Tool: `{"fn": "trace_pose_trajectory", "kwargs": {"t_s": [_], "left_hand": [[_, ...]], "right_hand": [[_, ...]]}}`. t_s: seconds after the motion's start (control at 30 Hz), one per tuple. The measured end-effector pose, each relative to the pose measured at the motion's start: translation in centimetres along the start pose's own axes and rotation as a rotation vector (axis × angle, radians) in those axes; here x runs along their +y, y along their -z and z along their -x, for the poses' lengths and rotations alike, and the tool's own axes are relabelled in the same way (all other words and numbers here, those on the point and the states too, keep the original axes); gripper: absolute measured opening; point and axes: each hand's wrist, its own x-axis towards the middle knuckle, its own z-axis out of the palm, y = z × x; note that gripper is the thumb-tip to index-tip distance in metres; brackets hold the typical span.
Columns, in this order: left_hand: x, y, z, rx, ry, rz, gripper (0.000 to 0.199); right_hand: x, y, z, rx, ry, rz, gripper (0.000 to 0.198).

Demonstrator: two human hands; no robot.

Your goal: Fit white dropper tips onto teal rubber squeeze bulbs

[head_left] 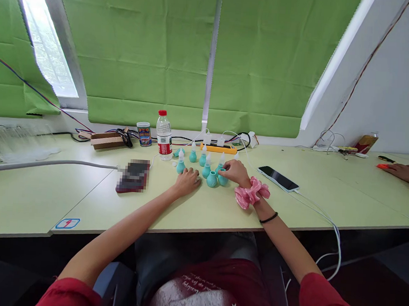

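Note:
Several small teal rubber bulbs, most topped with clear nozzles like nasal aspirators, stand grouped on the table in the head view. My left hand (pixel 188 182) rests on the tabletop with its fingers loosely apart, just beside the leftmost nozzled bulb (pixel 180 167). At the group's right side, my right hand (pixel 237 172) pinches the upper rim of a teal bulb (pixel 222 179). Left of that one, an uncapped bulb (pixel 211 179) shows its round open mouth. Farther back are more nozzled bulbs (pixel 193 155), and another teal piece (pixel 178 152) lies on its side.
A water bottle (pixel 164 139), a printed can (pixel 143 134) and a cardboard box (pixel 108 140) stand behind. A yellow power strip (pixel 219 149) lies at the back. A phone (pixel 278 178) with a cable is on the right. Another person's hand (pixel 406 173) is at far right.

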Motion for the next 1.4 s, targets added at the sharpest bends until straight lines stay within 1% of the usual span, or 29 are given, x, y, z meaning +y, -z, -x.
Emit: {"fn": "trace_pose_trajectory", "kwargs": {"t_s": [0.1, 0.27, 0.4, 0.47, 0.53, 0.6, 0.67, 0.7, 0.77, 0.83, 0.97, 1.1, 1.17, 1.27, 1.33, 1.4], "left_hand": [[0.1, 0.3, 0.0, -0.005, 0.011, 0.023, 0.031], [0.2, 0.5, -0.1, -0.012, 0.025, 0.072, 0.033], [0.4, 0.8, 0.0, 0.035, 0.036, 0.1, 0.035], [0.5, 1.0, 0.0, 0.064, 0.029, 0.108, 0.037], [0.6, 1.1, 0.0, 0.078, 0.017, 0.113, 0.037], [0.5, 1.0, 0.0, 0.071, 0.002, 0.11, 0.036], [0.4, 0.9, 0.1, 0.04, -0.021, 0.089, 0.033], [0.3, 0.8, 0.1, 0.025, -0.032, 0.074, 0.031], [0.2, 0.6, 0.1, -0.001, -0.063, 0.052, 0.03], [0.0, 0.5, 0.0, -0.013, -0.099, 0.051, 0.029], [-0.1, 0.3, -0.1, -0.009, -0.129, 0.065, 0.025], [-0.1, 0.2, -0.3, 0.015, -0.147, 0.11, 0.024], [-0.2, 0.1, -0.4, 0.022, -0.154, 0.146, 0.025], [-0.4, -0.1, -0.6, 0.053, -0.163, 0.19, 0.028], [-0.6, 0.0, -0.7, 0.079, -0.159, 0.211, 0.03], [-0.7, 0.4, -0.7, 0.111, -0.138, 0.237, 0.032]], "right_hand": [[0.1, 0.0, 0.1, -0.018, 0.021, 0.012, 0.019], [0.0, 0.0, 0.1, 0.045, 0.032, -0.047, 0.02], [-0.1, -0.1, 0.1, -0.006, 0.026, 0.037, 0.018], [-0.2, -0.1, 0.3, 0.029, 0.014, 0.047, 0.018], [-0.4, -0.2, 0.5, 0.13, 0.022, 0.006, 0.021], [-0.8, -0.4, 0.8, 0.259, 0.09, -0.067, 0.025], [-1.2, -0.7, 1.0, 0.357, 0.227, -0.125, 0.03], [-1.5, -0.8, 1.1, 0.378, 0.307, -0.132, 0.033], [-2.0, -1.1, 1.3, 0.373, 0.443, -0.094, 0.038], [-2.5, -1.5, 1.3, 0.326, 0.521, -0.009, 0.042], [-3.0, -2.4, 1.1, 0.214, 0.556, 0.161, 0.041], [-2.9, -3.0, 1.0, 0.188, 0.503, 0.211, 0.043], [-2.9, -3.2, 1.1, 0.201, 0.489, 0.191, 0.043], [-3.0, -3.2, 1.3, 0.251, 0.511, 0.13, 0.043], [-3.2, -3.1, 1.5, 0.308, 0.539, 0.069, 0.044], [-3.2, -2.8, 1.6, 0.394, 0.565, -0.019, 0.044]]}}
